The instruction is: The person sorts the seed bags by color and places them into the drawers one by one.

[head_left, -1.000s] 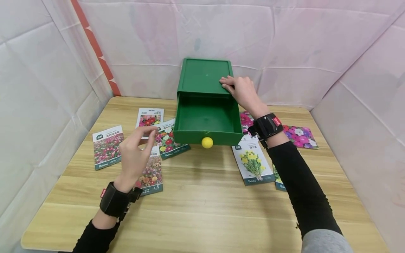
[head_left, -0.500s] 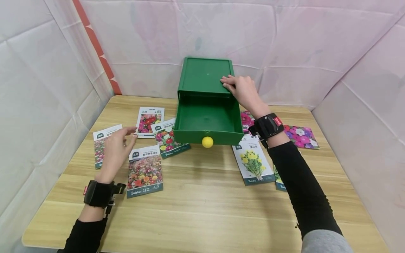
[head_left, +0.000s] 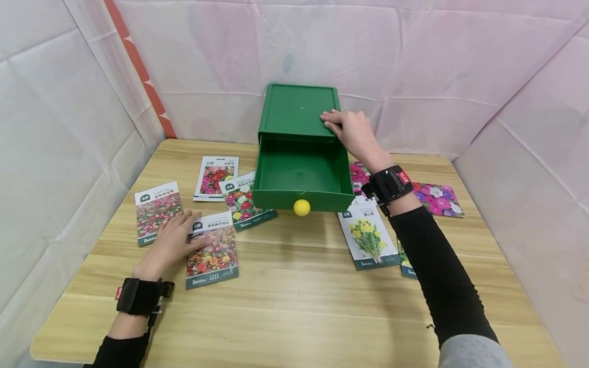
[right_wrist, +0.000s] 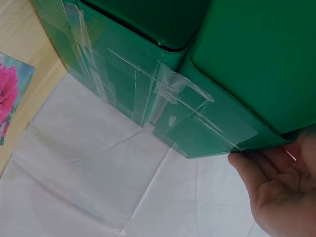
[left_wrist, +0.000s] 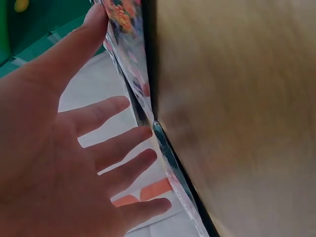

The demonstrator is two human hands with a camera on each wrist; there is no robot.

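A green drawer box stands at the back of the wooden table. Its drawer is pulled out and shows nothing inside; a yellow knob sits on its front. My right hand rests on the box's top front right corner, fingers laid over the edge; the right wrist view shows the palm against the box. My left hand lies flat on the table, fingers straight, touching the left edge of a mixed-flower seed packet. The left wrist view shows the thumb against that packet.
More seed packets lie around: one left of my left hand, two by the drawer's left side, a yellow-flower one, a pink one and a purple one on the right. White sheets wall the table in.
My left hand came down from mid-air near the drawer, moved left, then settled flat on the table against the mixed-flower packet. The right hand and the drawer stayed put.
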